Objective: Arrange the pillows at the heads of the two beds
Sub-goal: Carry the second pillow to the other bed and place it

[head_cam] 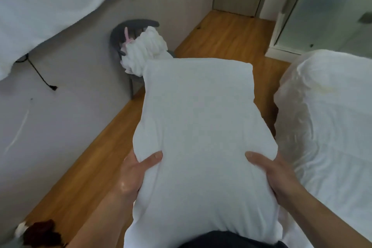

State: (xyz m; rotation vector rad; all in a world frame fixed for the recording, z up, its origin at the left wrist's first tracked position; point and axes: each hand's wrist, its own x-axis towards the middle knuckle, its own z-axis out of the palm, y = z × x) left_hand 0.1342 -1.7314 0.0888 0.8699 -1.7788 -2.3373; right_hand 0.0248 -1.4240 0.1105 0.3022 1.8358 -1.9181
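Note:
A plump white pillow (201,127) fills the middle of the head view, held lengthwise away from my body above the wooden floor. My left hand (134,171) grips its left side with the thumb pressed on top. On the opposite side my right hand (275,175) grips it the same way. The near end of the pillow rests against my dark clothing. A bed with rumpled white sheets (326,127) lies to the right, close beside the pillow. White bedding (50,6) hangs in the upper left corner.
A dark chair (124,32) piled with white and pink cloth stands against the grey wall ahead left. A black cable (40,74) dangles on the wall. The wooden floor (227,34) runs toward a closed door and a frosted glass panel (332,6). A dark red item (42,231) lies bottom left.

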